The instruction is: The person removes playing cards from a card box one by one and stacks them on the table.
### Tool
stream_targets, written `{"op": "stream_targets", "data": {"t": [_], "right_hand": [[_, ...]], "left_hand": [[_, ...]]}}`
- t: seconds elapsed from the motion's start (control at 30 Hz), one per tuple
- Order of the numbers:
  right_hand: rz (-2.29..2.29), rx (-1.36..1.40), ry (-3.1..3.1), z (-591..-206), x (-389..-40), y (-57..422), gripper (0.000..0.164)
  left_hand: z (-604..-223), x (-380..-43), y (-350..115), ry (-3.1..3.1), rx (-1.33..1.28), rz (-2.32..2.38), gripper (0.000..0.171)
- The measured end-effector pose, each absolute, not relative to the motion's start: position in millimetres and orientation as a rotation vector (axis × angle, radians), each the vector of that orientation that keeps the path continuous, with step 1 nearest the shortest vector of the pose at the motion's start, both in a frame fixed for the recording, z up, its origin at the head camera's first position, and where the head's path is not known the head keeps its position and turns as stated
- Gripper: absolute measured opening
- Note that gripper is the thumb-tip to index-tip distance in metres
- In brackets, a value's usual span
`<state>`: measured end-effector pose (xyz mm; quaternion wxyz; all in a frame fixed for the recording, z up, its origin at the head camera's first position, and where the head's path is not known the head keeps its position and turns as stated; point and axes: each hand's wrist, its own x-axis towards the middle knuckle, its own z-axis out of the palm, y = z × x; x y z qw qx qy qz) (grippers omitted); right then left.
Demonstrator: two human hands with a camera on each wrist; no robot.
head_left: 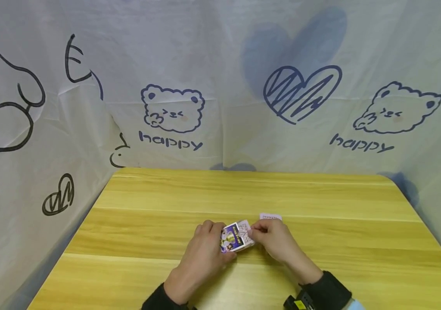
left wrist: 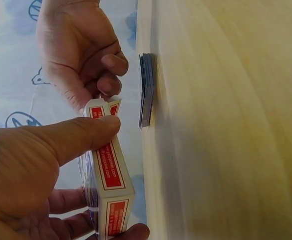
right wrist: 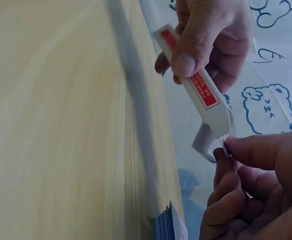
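Head view: shot from high on the near side, aimed forward and down; wooden tabletop (head_left: 147, 202) and doodled cloth backdrop (head_left: 236, 129) taken in from farthest off. Left wrist view: set close by the left hand (left wrist: 31, 170), pointed toward the right hand (left wrist: 81, 55), scene turned sideways. Right wrist view: also close and sideways, pointed back the other way. Playing-card box (right wrist: 203, 92) and card stack (right wrist: 168, 225) shared by both wrist views.

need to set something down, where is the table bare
The table is bare between its left edge and the left hand, and between the right hand and its right edge. Crowded mid-table: card box between both hands, card stack beyond the right one.
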<state>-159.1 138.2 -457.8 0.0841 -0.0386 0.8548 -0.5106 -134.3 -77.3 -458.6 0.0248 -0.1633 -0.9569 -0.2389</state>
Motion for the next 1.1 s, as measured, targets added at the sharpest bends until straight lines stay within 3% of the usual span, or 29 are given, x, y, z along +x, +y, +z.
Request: {"op": "stream_targets", "data": {"t": [0.47,0.8,1.1], "right_hand": [[-1.647,0.02,2.519,-450.7,-164.5,146.0,0.02],[-1.832,0.2,2.355,-454.7,-167.7,146.6,0.013],[-1.945,0.314,2.328,-443.8,-187.7,181.7,0.028]], "left_hand": [[-456.1,-135.4,-79.3,-2.944,-0.357,-0.763,0.074],[-457.0,-136.1,-80.0,-2.959,-0.338,-0.734,0.075],[-456.1,-135.9,-79.8,-2.977,-0.311,-0.746,0.075]]}}
